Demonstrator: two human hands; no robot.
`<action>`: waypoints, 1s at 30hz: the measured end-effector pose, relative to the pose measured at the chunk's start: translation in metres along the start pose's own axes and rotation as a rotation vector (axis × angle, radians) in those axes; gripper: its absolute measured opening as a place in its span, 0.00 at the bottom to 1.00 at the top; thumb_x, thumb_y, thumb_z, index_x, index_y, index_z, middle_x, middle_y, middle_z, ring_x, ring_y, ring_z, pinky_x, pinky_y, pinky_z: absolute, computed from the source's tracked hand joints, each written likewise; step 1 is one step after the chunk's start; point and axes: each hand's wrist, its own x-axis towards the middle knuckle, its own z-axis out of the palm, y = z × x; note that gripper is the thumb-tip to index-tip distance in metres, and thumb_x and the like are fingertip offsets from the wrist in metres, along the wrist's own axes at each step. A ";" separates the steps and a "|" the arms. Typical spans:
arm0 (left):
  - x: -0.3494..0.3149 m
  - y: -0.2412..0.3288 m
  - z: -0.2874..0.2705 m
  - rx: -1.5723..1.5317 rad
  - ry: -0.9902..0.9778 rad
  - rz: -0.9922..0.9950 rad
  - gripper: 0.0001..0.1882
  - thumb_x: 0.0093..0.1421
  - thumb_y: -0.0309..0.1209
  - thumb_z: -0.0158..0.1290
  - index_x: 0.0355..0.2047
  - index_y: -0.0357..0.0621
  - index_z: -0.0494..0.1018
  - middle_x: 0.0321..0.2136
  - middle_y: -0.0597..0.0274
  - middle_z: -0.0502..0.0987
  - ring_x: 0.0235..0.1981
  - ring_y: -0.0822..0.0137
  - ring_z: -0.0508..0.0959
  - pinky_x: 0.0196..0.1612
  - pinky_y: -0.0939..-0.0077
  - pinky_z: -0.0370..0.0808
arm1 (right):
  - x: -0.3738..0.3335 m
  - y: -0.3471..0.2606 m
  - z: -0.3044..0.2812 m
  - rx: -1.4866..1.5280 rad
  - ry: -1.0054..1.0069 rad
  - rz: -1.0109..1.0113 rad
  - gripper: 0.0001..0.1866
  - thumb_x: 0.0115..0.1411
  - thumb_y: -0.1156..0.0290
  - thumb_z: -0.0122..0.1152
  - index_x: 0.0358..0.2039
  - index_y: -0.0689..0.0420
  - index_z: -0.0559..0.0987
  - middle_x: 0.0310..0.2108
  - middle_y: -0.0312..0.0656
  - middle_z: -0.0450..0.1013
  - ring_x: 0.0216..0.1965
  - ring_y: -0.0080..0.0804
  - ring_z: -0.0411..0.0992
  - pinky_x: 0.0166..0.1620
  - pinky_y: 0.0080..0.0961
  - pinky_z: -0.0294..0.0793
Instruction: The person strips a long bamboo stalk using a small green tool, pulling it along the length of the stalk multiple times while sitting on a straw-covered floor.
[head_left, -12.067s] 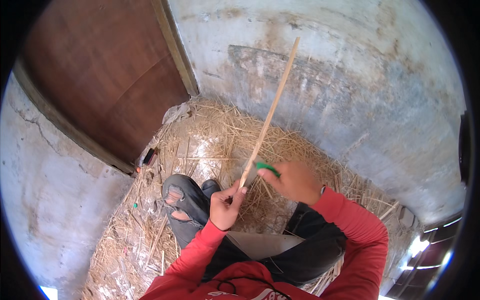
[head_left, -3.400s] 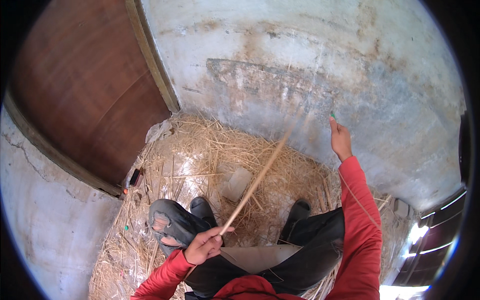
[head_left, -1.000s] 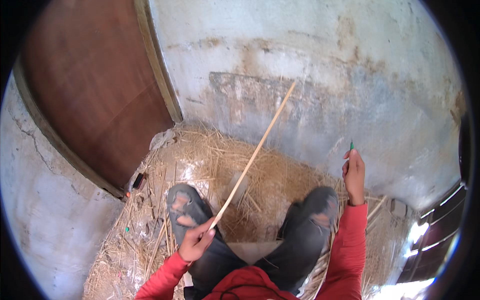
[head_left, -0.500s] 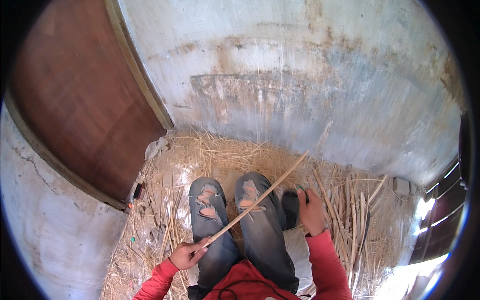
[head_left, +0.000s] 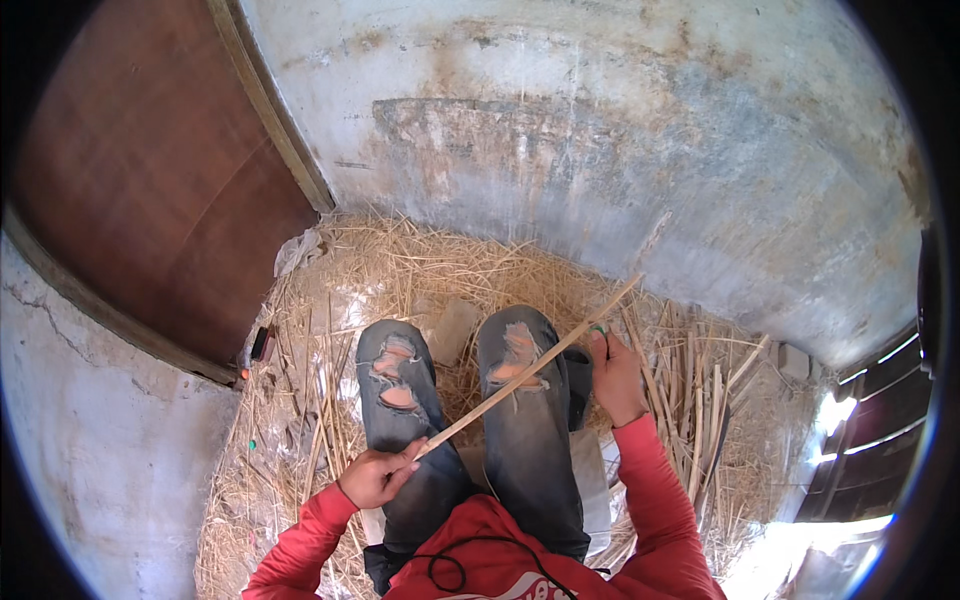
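A long, thin pale strip of split bamboo or wood (head_left: 530, 368) slants across my thighs, its far end up to the right. My left hand (head_left: 378, 477) is closed around its near end, above my left thigh. My right hand (head_left: 618, 378) is closed beside the strip, near its far half and right of my right knee. A small green end of something pokes out at its fingertips; the rest is hidden in the hand. The right hand appears just apart from the strip.
Loose straw-like shavings (head_left: 440, 250) cover the floor. Several long pale sticks (head_left: 700, 410) lie to my right, near a grey block (head_left: 795, 362). A stained wall (head_left: 560, 150) rises ahead, with a brown door panel (head_left: 170, 190) at the left. A dark small object (head_left: 262, 343) lies by the door.
The view has tilted, so the wall, floor and my knees sit higher in the picture. Both hands and the strip keep nearly the same arrangement; the left hand still grips the strip.
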 end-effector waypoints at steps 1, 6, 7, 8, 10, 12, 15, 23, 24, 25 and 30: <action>0.003 0.004 -0.002 -0.029 -0.011 -0.008 0.21 0.67 0.26 0.56 0.59 0.35 0.74 0.25 0.42 0.79 0.18 0.58 0.78 0.27 0.68 0.75 | -0.002 -0.003 0.001 0.023 -0.025 -0.004 0.23 0.73 0.54 0.52 0.31 0.63 0.76 0.23 0.60 0.71 0.27 0.65 0.70 0.31 0.47 0.68; 0.012 0.010 0.012 -0.142 0.063 0.025 0.22 0.68 0.27 0.55 0.61 0.34 0.72 0.19 0.46 0.75 0.15 0.63 0.74 0.26 0.69 0.74 | -0.009 -0.002 0.005 0.017 -0.079 -0.022 0.23 0.73 0.54 0.52 0.31 0.63 0.75 0.24 0.61 0.72 0.29 0.66 0.71 0.32 0.48 0.69; 0.016 0.012 0.015 -0.157 0.085 0.053 0.22 0.69 0.28 0.54 0.61 0.34 0.72 0.19 0.46 0.75 0.15 0.63 0.74 0.26 0.69 0.74 | -0.012 -0.011 0.009 0.038 -0.098 -0.024 0.22 0.73 0.54 0.52 0.31 0.63 0.75 0.25 0.62 0.72 0.29 0.66 0.71 0.32 0.49 0.69; 0.023 0.017 0.016 -0.172 0.109 0.091 0.22 0.69 0.28 0.54 0.61 0.34 0.71 0.18 0.46 0.75 0.15 0.62 0.74 0.26 0.68 0.73 | -0.020 -0.016 0.017 0.031 -0.105 -0.072 0.22 0.73 0.54 0.52 0.31 0.62 0.75 0.25 0.62 0.72 0.29 0.66 0.71 0.32 0.50 0.69; 0.048 0.032 0.015 -0.136 0.075 0.012 0.21 0.70 0.29 0.53 0.61 0.34 0.72 0.19 0.45 0.74 0.16 0.62 0.75 0.26 0.67 0.73 | -0.041 -0.023 0.036 0.015 -0.120 -0.171 0.22 0.72 0.54 0.53 0.31 0.62 0.75 0.25 0.63 0.72 0.30 0.67 0.72 0.32 0.52 0.70; 0.071 0.047 0.028 -0.161 0.114 0.000 0.20 0.70 0.29 0.53 0.60 0.33 0.72 0.18 0.46 0.72 0.16 0.63 0.74 0.26 0.67 0.72 | -0.052 -0.040 0.034 -0.004 -0.195 -0.169 0.22 0.72 0.54 0.53 0.31 0.62 0.75 0.25 0.63 0.73 0.30 0.67 0.73 0.32 0.54 0.70; 0.114 0.058 0.042 -0.226 0.239 0.084 0.20 0.70 0.30 0.53 0.59 0.33 0.73 0.17 0.50 0.69 0.16 0.67 0.71 0.25 0.68 0.71 | -0.058 -0.060 0.026 0.099 -0.247 -0.185 0.20 0.72 0.56 0.54 0.31 0.61 0.76 0.23 0.62 0.72 0.29 0.65 0.72 0.30 0.49 0.70; 0.125 0.055 -0.002 -0.338 0.434 0.116 0.21 0.71 0.30 0.54 0.62 0.34 0.72 0.20 0.75 0.67 0.22 0.82 0.65 0.26 0.80 0.64 | -0.028 -0.110 -0.007 0.766 -0.518 0.206 0.23 0.74 0.57 0.54 0.24 0.58 0.75 0.15 0.30 0.64 0.17 0.20 0.59 0.22 0.22 0.58; 0.127 0.057 -0.017 -0.336 0.480 0.067 0.22 0.71 0.30 0.54 0.62 0.34 0.71 0.20 0.75 0.67 0.22 0.83 0.65 0.25 0.81 0.63 | -0.011 -0.122 -0.016 0.869 -0.579 0.259 0.23 0.74 0.57 0.54 0.23 0.57 0.75 0.15 0.27 0.63 0.18 0.16 0.58 0.22 0.20 0.56; 0.133 0.056 -0.030 -0.357 0.525 0.040 0.23 0.72 0.31 0.53 0.64 0.34 0.70 0.20 0.76 0.66 0.22 0.84 0.63 0.25 0.83 0.61 | 0.009 -0.133 -0.018 0.872 -0.573 0.193 0.22 0.73 0.57 0.55 0.23 0.56 0.74 0.16 0.27 0.62 0.18 0.15 0.57 0.22 0.19 0.55; 0.187 0.029 -0.078 -0.630 0.676 0.011 0.24 0.72 0.32 0.53 0.65 0.35 0.68 0.21 0.78 0.61 0.22 0.85 0.59 0.25 0.84 0.57 | 0.099 -0.208 0.005 0.674 -0.508 -0.120 0.20 0.70 0.53 0.59 0.31 0.58 0.78 0.19 0.30 0.66 0.19 0.16 0.59 0.24 0.19 0.59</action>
